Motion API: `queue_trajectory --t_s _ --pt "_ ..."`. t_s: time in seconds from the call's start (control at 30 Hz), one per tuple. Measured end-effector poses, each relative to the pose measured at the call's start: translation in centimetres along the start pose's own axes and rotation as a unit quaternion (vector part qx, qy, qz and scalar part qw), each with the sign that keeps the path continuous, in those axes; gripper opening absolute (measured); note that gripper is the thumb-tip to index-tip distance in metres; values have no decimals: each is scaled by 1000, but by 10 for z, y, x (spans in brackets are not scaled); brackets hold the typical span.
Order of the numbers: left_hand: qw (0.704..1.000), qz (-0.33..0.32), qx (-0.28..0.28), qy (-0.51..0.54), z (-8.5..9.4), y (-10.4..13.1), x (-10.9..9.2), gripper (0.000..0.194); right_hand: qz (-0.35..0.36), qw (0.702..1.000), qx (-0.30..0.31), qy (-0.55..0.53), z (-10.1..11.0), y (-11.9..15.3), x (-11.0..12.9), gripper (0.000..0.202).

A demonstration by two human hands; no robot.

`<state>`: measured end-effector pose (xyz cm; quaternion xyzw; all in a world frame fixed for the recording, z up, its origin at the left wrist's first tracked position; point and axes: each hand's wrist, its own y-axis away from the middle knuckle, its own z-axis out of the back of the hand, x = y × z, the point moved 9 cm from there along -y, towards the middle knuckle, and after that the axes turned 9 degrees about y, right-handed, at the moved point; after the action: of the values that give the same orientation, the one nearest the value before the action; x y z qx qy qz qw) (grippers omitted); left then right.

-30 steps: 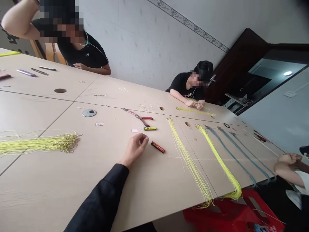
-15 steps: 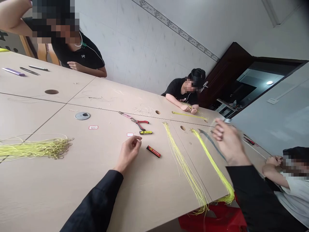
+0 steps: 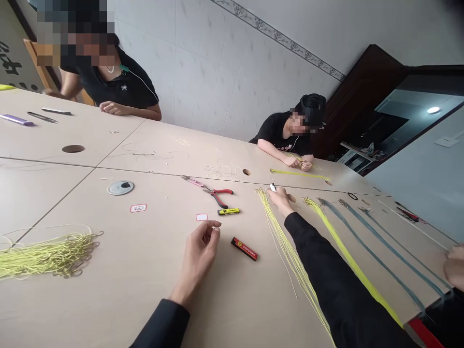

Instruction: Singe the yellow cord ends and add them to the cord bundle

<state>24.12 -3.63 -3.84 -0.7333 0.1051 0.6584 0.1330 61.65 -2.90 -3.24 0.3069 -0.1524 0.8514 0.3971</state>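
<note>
My left hand (image 3: 201, 249) rests on the table with its fingers loosely curled, thumb and forefinger a little apart, holding nothing I can see. Right of it lies a red lighter (image 3: 244, 249); a yellow lighter (image 3: 229, 211) and a white label with a red border (image 3: 202, 217) are just beyond. My right hand (image 3: 278, 199) is closed on a small white lighter (image 3: 272, 187) with a dark end. It is over the upper end of a bundle of yellow cords (image 3: 279, 227). My right sleeve covers part of that bundle.
Red-handled pliers (image 3: 219, 193) and pink-handled tweezers (image 3: 194, 181) lie mid-table. A yellow cord pile (image 3: 61, 256) is at the left. Another yellow bundle (image 3: 344, 246) and blue-grey cords (image 3: 377, 258) run to the right edge. Co-workers (image 3: 286, 130) sit around the table.
My right hand has come down and left from the raised position at the right, carrying the lighter to the yellow cords. My left hand keeps its place. The co-worker at left has lowered an arm.
</note>
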Motion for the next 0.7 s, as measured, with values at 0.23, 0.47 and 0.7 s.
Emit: queue_trajectory --t_s 0.23,0.47,0.7 --pt "1000 15 2 11 0 -1 6 25 57 992 14 116 -4 -31 27 17" --pt "1000 21 5 15 -2 -3 11 26 70 982 63 165 -2 -41 28 19" --pt "999 7 -12 49 -1 -3 14 30 104 993 35 43 3 -3 47 6"
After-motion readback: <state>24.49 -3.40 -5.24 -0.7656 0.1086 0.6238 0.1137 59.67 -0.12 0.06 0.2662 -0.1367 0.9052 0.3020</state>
